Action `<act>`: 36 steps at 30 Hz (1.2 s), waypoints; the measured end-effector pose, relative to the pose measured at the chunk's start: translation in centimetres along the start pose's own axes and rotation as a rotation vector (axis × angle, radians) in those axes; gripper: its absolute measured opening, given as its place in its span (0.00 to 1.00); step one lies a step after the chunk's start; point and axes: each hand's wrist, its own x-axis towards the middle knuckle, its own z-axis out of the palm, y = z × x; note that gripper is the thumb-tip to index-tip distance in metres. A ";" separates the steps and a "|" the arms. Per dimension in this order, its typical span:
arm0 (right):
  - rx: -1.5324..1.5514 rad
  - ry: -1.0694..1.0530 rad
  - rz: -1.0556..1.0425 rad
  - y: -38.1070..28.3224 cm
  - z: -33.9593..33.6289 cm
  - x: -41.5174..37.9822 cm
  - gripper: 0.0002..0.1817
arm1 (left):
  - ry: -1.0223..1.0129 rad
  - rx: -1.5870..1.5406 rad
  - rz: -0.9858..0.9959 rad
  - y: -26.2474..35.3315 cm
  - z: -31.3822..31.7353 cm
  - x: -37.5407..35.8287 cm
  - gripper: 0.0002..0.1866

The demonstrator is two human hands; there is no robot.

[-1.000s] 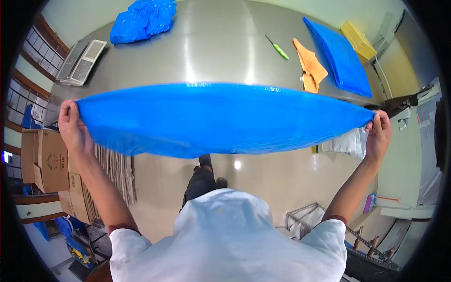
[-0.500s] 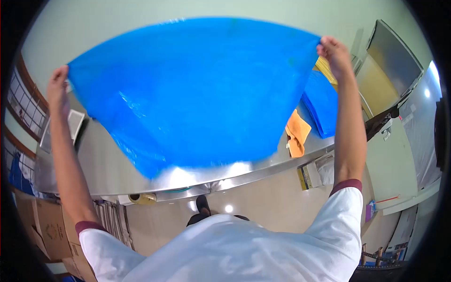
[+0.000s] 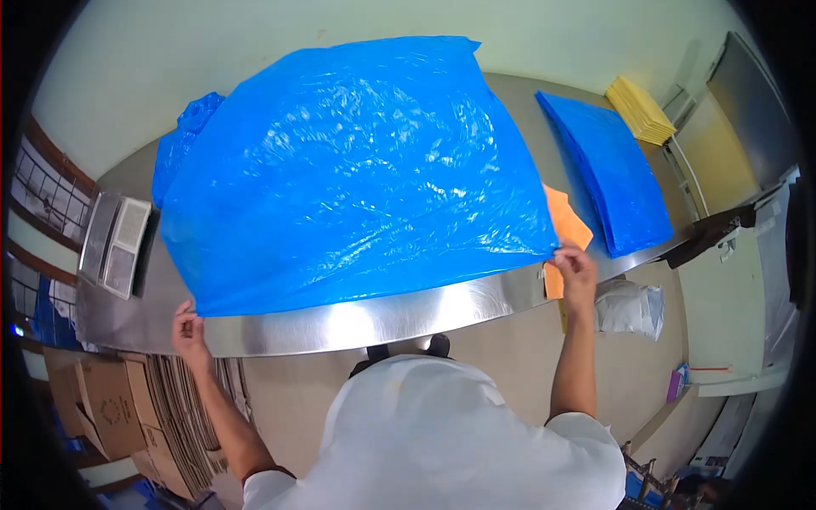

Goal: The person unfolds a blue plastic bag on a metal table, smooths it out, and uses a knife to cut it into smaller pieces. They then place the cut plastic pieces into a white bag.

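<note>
Blue plastic sheet (image 3: 357, 178) spread across the worktop (image 3: 425, 312), near edge fairly straight, glossy wrinkles through the middle. Clock taken from sheet centre, 12 pointing away from us. Our left hand (image 3: 189, 333) is at 7–8, fingertips closed on one near corner; right hand (image 3: 575, 274) at 4, pinching the other near corner. Can't tell whether the far edge touches the wall (image 3: 552, 42), or how much air sits underneath.

Around it: crumpled blue plastic (image 3: 174, 149) at 9–10, partly hidden by the sheet; grey-and-white device (image 3: 127, 246) at 8–9; orange cloth (image 3: 573, 223) at 3–4, partly hidden by the sheet, just beside our right hand; folded blue stack (image 3: 625, 183) at 3; yellow stack (image 3: 642, 109) at 2–3.

Risks, our judgement: slick film slips if either pinch eases; uneven pull skews the near edge; dragging it could shift the cloth or crumpled plastic; trapped air could set creases.
</note>
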 end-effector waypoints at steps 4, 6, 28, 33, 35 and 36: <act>-0.172 -0.057 0.275 5.6 -2.1 -1.9 0.04 | -0.072 0.077 -0.100 -6.0 0.2 -2.8 0.06; -0.174 -0.071 0.350 6.6 -2.1 -2.2 0.04 | -0.089 0.112 -0.170 -6.7 1.2 -3.9 0.07; -0.333 -0.339 0.579 7.0 -1.9 -3.9 0.05 | -0.090 0.541 0.012 -6.4 -1.3 -8.1 0.03; -0.602 -0.403 0.404 5.9 -2.2 -1.3 0.06 | -0.151 0.821 0.097 -3.6 0.0 -8.9 0.03; -0.766 -0.294 0.185 6.0 -1.5 1.0 0.07 | -0.174 0.903 0.189 -2.7 0.6 -9.1 0.05; -0.862 -0.206 0.043 6.5 -0.7 2.5 0.08 | -0.165 0.906 0.201 -3.0 0.4 -9.2 0.06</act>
